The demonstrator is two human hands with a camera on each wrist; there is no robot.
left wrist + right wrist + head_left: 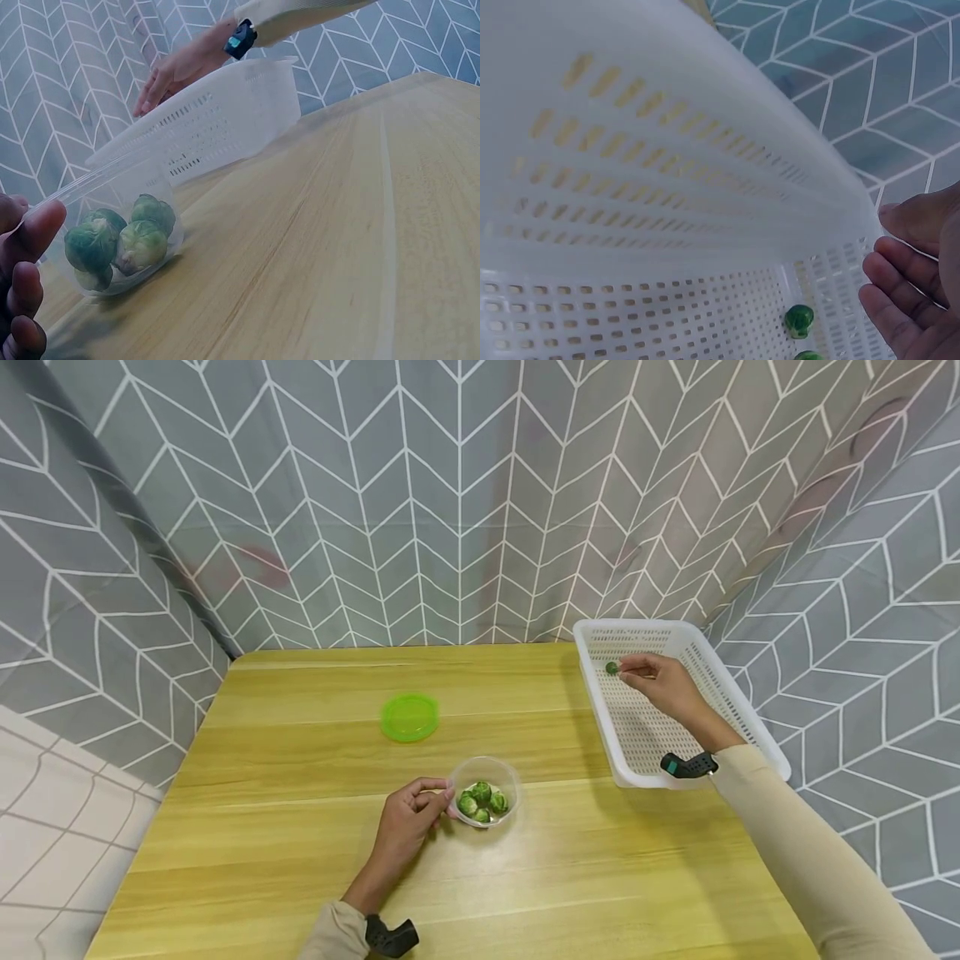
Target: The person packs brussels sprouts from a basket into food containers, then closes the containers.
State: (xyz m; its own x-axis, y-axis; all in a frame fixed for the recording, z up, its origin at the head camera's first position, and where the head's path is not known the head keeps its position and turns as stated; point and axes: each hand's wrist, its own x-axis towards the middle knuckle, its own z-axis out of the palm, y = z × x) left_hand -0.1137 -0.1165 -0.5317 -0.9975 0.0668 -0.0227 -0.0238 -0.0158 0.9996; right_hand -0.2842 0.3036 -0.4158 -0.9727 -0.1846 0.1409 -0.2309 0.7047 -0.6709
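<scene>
My left hand [408, 818] pinches the rim of a small clear plastic bowl [161, 176] between thumb and fingers. Several Brussels sprouts [142, 244] lie inside this bowl, which stands on the table. Over the far left part of a white perforated basket [606, 710] is my right hand [660, 685], fingers slightly bent. Nothing shows between its thumb and fingers in the right wrist view. A Brussels sprout [612, 668] appears just beyond its fingertips in the head view. Two sprouts [799, 321] show low in the basket in the right wrist view, one cut off by the frame edge.
A round green lid [409, 718] lies on the wooden table [262, 793], behind and left of the bowl. The basket stands at the table's right side. A grey curtain [450, 510] with white zigzag lines hangs behind the table and along its sides.
</scene>
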